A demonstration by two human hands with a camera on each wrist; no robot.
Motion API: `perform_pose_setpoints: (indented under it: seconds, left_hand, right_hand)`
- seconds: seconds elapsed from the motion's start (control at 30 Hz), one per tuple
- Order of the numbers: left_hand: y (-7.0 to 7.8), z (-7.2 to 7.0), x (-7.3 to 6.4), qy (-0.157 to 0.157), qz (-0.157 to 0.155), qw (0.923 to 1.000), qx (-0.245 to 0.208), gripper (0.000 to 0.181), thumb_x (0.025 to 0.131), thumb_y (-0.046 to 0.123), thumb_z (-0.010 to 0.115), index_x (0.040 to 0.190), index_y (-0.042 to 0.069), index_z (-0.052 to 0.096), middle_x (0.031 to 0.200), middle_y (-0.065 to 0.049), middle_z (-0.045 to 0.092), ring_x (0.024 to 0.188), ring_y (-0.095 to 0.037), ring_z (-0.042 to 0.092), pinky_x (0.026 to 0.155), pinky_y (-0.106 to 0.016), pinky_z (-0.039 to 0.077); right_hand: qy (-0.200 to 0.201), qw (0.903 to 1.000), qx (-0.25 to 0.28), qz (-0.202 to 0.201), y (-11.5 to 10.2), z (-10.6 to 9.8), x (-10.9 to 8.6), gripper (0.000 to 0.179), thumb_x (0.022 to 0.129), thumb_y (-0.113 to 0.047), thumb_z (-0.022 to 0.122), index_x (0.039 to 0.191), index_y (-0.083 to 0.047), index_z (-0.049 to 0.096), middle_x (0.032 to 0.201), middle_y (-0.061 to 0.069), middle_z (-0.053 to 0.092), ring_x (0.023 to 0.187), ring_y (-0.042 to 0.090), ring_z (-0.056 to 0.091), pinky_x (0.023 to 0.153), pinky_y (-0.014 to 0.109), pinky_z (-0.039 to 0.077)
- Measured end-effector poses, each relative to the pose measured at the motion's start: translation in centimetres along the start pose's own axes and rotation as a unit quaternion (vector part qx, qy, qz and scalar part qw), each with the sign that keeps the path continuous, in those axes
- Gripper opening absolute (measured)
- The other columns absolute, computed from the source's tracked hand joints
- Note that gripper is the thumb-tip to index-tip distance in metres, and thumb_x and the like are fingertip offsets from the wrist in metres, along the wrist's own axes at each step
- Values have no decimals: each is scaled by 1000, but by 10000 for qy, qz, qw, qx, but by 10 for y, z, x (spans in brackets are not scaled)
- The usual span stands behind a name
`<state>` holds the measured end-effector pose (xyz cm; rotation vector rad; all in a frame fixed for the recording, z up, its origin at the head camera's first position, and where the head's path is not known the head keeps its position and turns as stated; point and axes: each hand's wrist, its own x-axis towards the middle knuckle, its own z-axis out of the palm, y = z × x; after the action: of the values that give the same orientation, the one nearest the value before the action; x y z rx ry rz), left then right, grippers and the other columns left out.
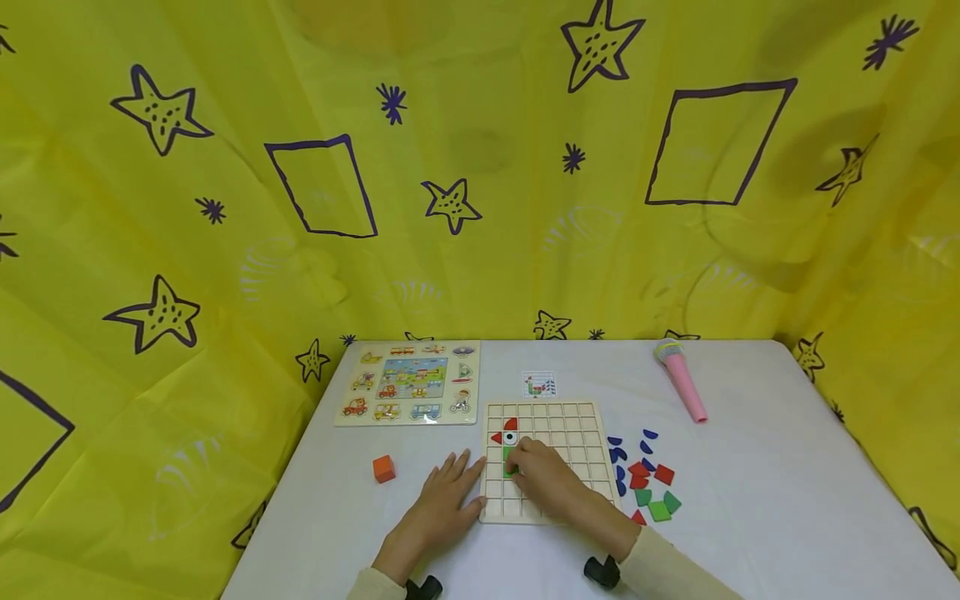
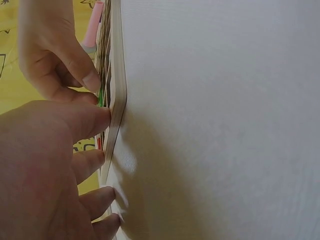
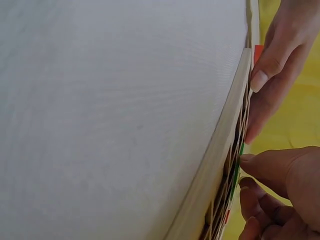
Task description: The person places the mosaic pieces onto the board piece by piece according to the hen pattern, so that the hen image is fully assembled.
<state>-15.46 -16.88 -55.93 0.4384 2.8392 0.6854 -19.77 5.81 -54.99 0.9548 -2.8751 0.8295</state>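
Green piece (image 1: pixel 507 454) lies on the wooden grid board (image 1: pixel 585 433), left of its middle, just nearer me than a white disc (image 1: pixel 510 437) with a dark dot; a red triangle (image 1: pixel 497 437) sits left of that disc and a red quarter-round (image 1: pixel 512 424) beyond it. Right of the board are scattered blue half-rounds (image 1: pixel 649 434), red pieces (image 1: pixel 663 474) and loose green pieces (image 1: pixel 659 511). An orange cube (image 1: pixel 384 469) stands to the left, a picture puzzle (image 1: pixel 412 379) beyond it, a small printed card (image 1: pixel 539 384) past the board's far edge, and a pink microphone (image 1: pixel 681 379) at far right. My right hand (image 1: pixel 551 479) covers some of the board's cells.

With that hand I pinch the green piece, thumb and forefinger nearly together, other fingers curled in. My left hand (image 1: pixel 444 502) is spread, thumb and forefinger touching the board's left edge. The visible green runs lengthwise away from me along a column, toward the white disc; my fingertips overlap it, so I cannot tell its full outline.
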Motion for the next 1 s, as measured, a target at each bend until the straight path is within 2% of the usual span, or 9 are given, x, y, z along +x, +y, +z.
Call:
perform_pose_setpoints:
  seconds: [0.2, 0.33, 0.53, 0.67, 0.77, 0.9, 1.0]
  left_hand:
    - [1, 0, 0, -5, 2, 10000, 1, 63, 104, 39, 62, 162, 21, 45, 170, -14, 36, 159, -42, 26, 127, -65, 22]
    - [2, 0, -1, 6, -16, 10000, -33, 63, 104, 39, 62, 162, 21, 45, 170, -14, 36, 160, -41, 25, 128, -65, 21]
    - [3, -1, -2, 13, -60, 9999, -90, 64, 104, 39, 62, 162, 20, 44, 171, -13, 34, 160, -41, 24, 128, -66, 20]
    - [2, -1, -3, 2, -59, 9999, -82, 64, 104, 39, 61, 163, 20, 43, 171, -13, 34, 161, -41, 23, 128, -66, 19]
    - [1, 1, -2, -3, -88, 9999, -83, 64, 105, 40, 61, 163, 21, 43, 171, -13, 33, 161, -41, 23, 128, -65, 19]
    - [1, 2, -2, -8, -112, 9999, -80, 63, 105, 40, 59, 163, 21, 43, 172, -12, 33, 161, -40, 22, 129, -64, 18]
    - [1, 2, -2, 12, -75, 10000, -57, 63, 105, 40, 60, 163, 21, 43, 172, -13, 33, 161, -41, 23, 128, -65, 19]
  right_hand:
    - [-149, 9998, 32, 99, 1, -8, -4, 11, 98, -9, 74, 106, -11, 80, 103, -4, 62, 93, 11, 61, 87, 34, 59]
    - [-229, 9993, 95, 275, 6, -16, -11, 12, 98, -10, 73, 107, -10, 80, 104, -2, 63, 95, 14, 62, 90, 40, 59]
    - [-188, 9936, 330, 1064, 24, -36, -29, 10, 97, -14, 75, 107, -14, 77, 105, -3, 63, 94, 14, 57, 91, 41, 56]
    - [-61, 9882, 522, 1438, 42, -57, -47, 8, 96, -13, 77, 103, -15, 74, 106, -3, 64, 96, 15, 59, 88, 40, 55]
    - [-126, 9847, 639, 1618, 58, -76, -65, 11, 95, -13, 78, 105, -13, 72, 105, 0, 63, 94, 16, 59, 83, 39, 55]
    - [-297, 9748, 725, 2089, 79, -96, -91, 20, 95, -17, 78, 112, -7, 71, 104, 4, 62, 90, 18, 56, 79, 36, 54]
    - [-302, 9682, 690, 2387, 95, -106, -109, 19, 96, -16, 77, 108, -4, 69, 101, 6, 61, 88, 20, 55, 76, 35, 53]
